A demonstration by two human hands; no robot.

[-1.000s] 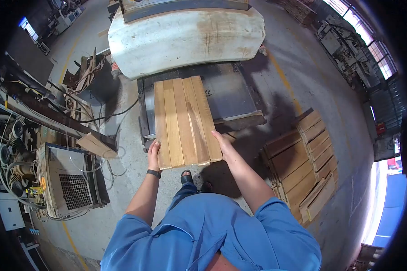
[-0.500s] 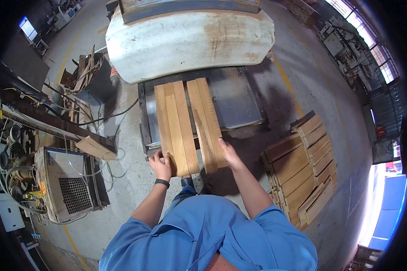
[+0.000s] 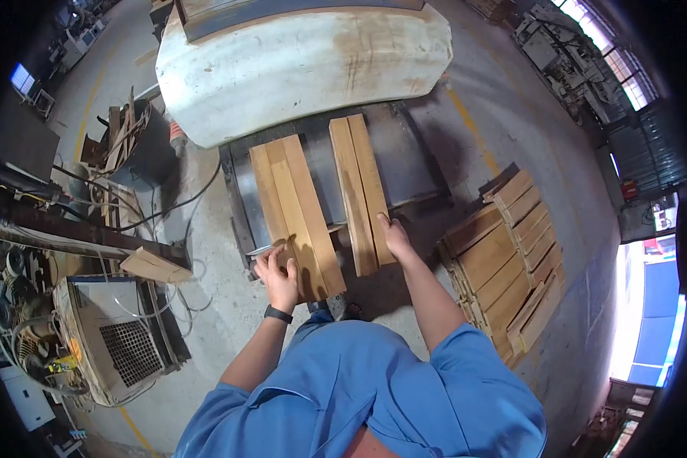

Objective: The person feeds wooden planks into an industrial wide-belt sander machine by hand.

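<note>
Three narrow wooden boards (image 3: 294, 206) lie side by side on the dark metal table (image 3: 404, 168), their near ends overhanging its front edge. My left hand (image 3: 277, 281) is at their near left edge, fingers bent and apart from the thumb, casting a shadow on the wood. To the right, across a gap, lies a pair of wooden boards (image 3: 359, 191), slightly turned. My right hand (image 3: 397, 243) grips this pair at its near right edge, thumb on top and the other fingers hidden beneath.
A stained white machine hood (image 3: 305, 72) stands over the table's far side. Stacked boards (image 3: 504, 259) are at my right. On the left are a bin of scrap wood (image 3: 141, 153), a black cable (image 3: 183, 202) and a box with a grille (image 3: 114, 336).
The right pair of boards has moved away and right with my right hand, widening the gap. My left hand has loosened at the left boards' edge. The camera view has shifted slightly.
</note>
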